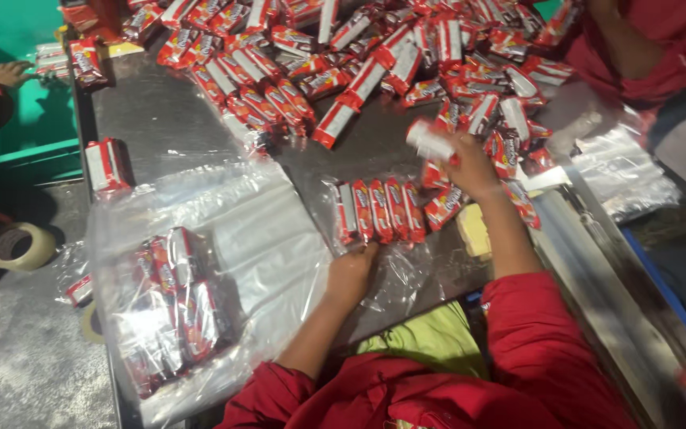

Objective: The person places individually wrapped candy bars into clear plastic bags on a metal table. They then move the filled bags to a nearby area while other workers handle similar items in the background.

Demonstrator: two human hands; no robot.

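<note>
A small red and white snack packet [430, 141] was up in the right hand [470, 164], just above the dark metal table [160, 119]. The fingers were closed around it, and the packet looked blurry. Right below that hand lay more loose packets, touching each other.

A neat row of red packets [379, 210] stood side by side on a thin clear sheet [398, 274] in the middle of the table. The left hand [351, 274] rested at the near end of that row, with its fingertips touching the first packets. It was curled, but I could not tell if it gripped anything. Both arms wore red sleeves.

A big heap of the same packets [343, 56] covered the far part of the table, well past the row. To the left lay a clear plastic bag [224, 238] with packed packets inside it. A single bundle of packets [107, 165] sat near the table's left edge.

A pale yellow block [474, 230] lay just beside the right arm. More clear bags [625, 175] were piled at the far right.

A roll of tape [20, 246] lay on a lower grey surface at the left. Another person's hand [11, 74] reached in at the top left, near a green wall, and another person in red [660, 40] stood at the top right
</note>
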